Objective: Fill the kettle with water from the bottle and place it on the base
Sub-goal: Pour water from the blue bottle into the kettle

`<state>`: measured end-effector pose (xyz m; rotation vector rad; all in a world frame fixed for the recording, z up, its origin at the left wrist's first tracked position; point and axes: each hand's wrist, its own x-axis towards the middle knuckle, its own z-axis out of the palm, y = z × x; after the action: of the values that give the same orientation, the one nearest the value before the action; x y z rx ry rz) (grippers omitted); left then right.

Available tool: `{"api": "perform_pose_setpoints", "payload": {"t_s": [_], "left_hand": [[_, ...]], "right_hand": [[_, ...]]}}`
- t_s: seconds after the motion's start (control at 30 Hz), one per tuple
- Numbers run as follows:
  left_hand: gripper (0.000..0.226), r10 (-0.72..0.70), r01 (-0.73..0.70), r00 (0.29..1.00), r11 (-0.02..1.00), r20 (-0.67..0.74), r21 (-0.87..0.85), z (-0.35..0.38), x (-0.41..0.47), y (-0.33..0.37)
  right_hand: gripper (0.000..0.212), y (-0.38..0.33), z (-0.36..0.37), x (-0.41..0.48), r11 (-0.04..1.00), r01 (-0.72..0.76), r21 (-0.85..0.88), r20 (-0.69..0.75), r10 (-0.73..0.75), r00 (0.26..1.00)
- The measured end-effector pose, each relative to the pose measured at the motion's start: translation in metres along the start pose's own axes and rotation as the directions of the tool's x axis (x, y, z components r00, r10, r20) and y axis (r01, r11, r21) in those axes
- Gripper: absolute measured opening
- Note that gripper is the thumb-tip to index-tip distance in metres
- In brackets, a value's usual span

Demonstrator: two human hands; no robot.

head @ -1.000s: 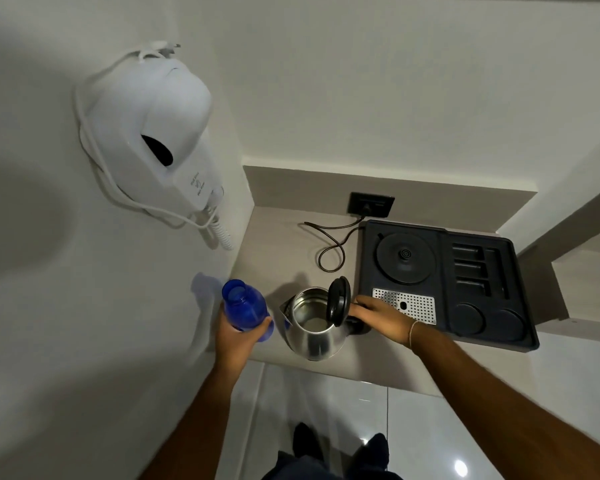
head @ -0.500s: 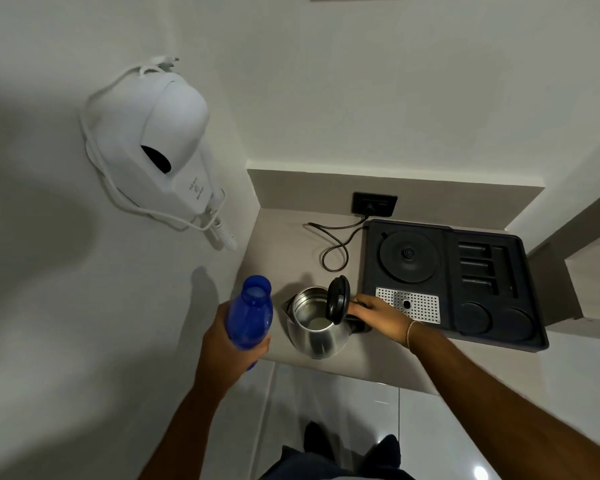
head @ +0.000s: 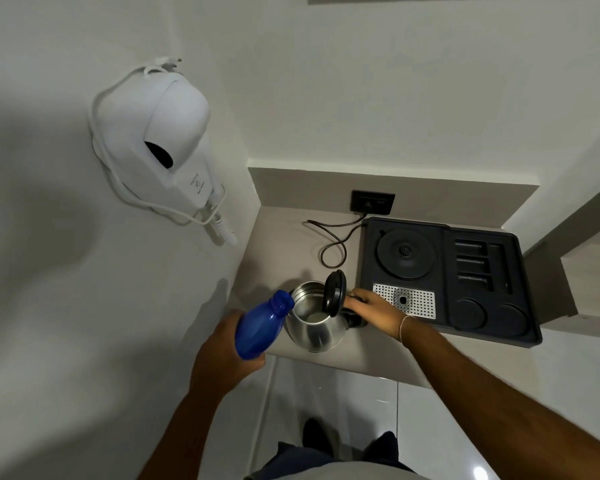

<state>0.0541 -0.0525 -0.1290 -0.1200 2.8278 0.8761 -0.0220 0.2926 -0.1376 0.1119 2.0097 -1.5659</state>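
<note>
A steel kettle [head: 314,332] stands on the grey counter with its black lid [head: 334,292] tipped up and open. Some water shows at its bottom. My right hand [head: 374,311] grips the kettle's black handle on its right side. My left hand [head: 227,355] holds a blue bottle [head: 262,327], tilted so its uncapped mouth sits at the kettle's left rim. The round black kettle base [head: 406,254] lies in a black tray [head: 530,306] to the right of the kettle, with nothing on it.
A black cord [head: 336,242] loops from the wall socket [head: 373,202] to the tray. A white wall-mounted hair dryer [head: 163,143] hangs on the left wall. A perforated drip grate [head: 404,301] sits in the tray. The counter's front edge [head: 361,370] drops to a glossy tiled floor.
My left hand has raised the blue bottle from upright beside the kettle and tilted its mouth over to the kettle's rim. My right hand has stayed on the handle.
</note>
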Motion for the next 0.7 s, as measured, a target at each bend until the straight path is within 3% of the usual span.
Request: {"api": "perform_pose_setpoints", "payload": {"t_s": [0.13, 0.3, 0.7], "left_hand": [[0.081, 0.005, -0.004, 1.0, 0.995, -0.009, 0.099, 0.001, 0.0, 0.005], [0.083, -0.028, 0.03, 1.0, 0.985, -0.012, 0.172, 0.001, -0.003, 0.012], [0.098, -0.049, 0.051, 0.999, 0.945, -0.014, 0.323, -0.002, -0.002, 0.025]], "right_hand": [[0.08, 0.003, 0.0, 0.0, 1.0, 0.017, -0.003, -0.01, -0.017, 1.0], [0.067, 0.0, 0.002, -0.003, 1.0, 0.02, 0.017, -0.026, -0.02, 0.999], [0.067, 0.005, 0.004, 0.0, 1.0, 0.013, 0.009, -0.041, -0.013, 0.999]]}}
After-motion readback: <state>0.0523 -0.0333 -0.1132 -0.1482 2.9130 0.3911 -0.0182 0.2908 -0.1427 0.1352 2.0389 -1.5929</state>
